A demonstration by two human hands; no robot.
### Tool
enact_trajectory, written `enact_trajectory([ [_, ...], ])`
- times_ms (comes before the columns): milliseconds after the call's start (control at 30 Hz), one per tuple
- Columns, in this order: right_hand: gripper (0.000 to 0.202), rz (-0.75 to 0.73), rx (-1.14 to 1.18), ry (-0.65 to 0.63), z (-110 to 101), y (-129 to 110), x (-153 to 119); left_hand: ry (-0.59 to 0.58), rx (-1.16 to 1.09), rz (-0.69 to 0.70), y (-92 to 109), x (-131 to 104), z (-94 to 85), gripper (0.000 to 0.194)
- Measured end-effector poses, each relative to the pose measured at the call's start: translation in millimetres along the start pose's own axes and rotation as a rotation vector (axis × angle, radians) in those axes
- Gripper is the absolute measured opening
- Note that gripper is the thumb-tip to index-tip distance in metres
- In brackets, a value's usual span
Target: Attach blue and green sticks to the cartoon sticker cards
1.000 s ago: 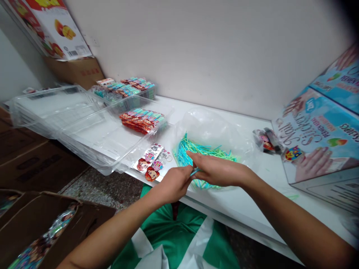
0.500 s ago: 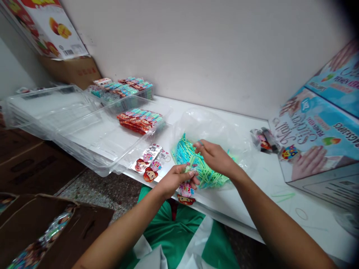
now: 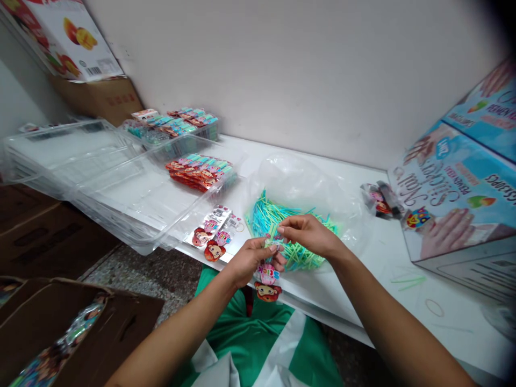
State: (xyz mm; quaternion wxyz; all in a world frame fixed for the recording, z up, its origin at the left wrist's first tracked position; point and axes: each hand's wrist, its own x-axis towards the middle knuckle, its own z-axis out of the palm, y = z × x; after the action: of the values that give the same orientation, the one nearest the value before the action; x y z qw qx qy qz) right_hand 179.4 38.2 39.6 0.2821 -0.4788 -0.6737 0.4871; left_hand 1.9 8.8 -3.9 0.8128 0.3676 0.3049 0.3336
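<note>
1. A small cartoon-head packet (image 3: 266,282) is pinched at its top edge between the thumb and fingers of the left hand (image 3: 252,259); it hangs below the fingertips, over the front edge of the white table (image 3: 363,290), with the printed face lowest.
2. A thin green tie strip (image 3: 273,235) is gripped between the thumb and forefinger of the right hand (image 3: 308,235); the fingertips are closed together on it, just above the top of the packet.
3. The two sets of fingertips are brought almost together, and whether they touch cannot be told.
4. The left hand is held with its back upward and fingers curled, the forearm reaching in from the lower left.
5. The right hand is held with the wrist slightly raised and the back of the hand toward the camera, the forearm coming in from the lower right.
6. A heap of green and blue strips (image 3: 278,226) is seen directly behind both hands, lying in a clear plastic bag (image 3: 298,180).
7. Two more cartoon-head packets (image 3: 212,242) are laid flat on the table, just left of the hands.
8. A clear tray (image 3: 133,204) with a row of packets (image 3: 199,172) is seen further left.
9. Printed boxes (image 3: 455,204) are stood at the far right.
</note>
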Motion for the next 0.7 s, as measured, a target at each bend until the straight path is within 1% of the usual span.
enact_trajectory([
  [267, 0.022, 0.094, 0.108, 0.029, 0.1, -2.9, -3.4, -0.009, -0.020, 0.041, -4.9, -1.1, 0.3, 0.033],
  [500, 0.012, 0.064, 0.144, 0.094, 6.1, 2.2, -4.3, -0.001, -0.026, 0.030, -5.6, -0.7, 4.1, 0.029],
  [600, 0.014, 0.058, 0.098, 0.077, 6.5, -1.2, -6.1, 0.005, -0.014, 0.036, -5.2, -1.0, 5.5, 0.031],
  [700, 0.015, 0.023, 0.075, 0.048, 5.9, -5.7, -8.1, 0.010, 0.001, 0.054, -3.6, -1.3, 5.8, 0.031],
])
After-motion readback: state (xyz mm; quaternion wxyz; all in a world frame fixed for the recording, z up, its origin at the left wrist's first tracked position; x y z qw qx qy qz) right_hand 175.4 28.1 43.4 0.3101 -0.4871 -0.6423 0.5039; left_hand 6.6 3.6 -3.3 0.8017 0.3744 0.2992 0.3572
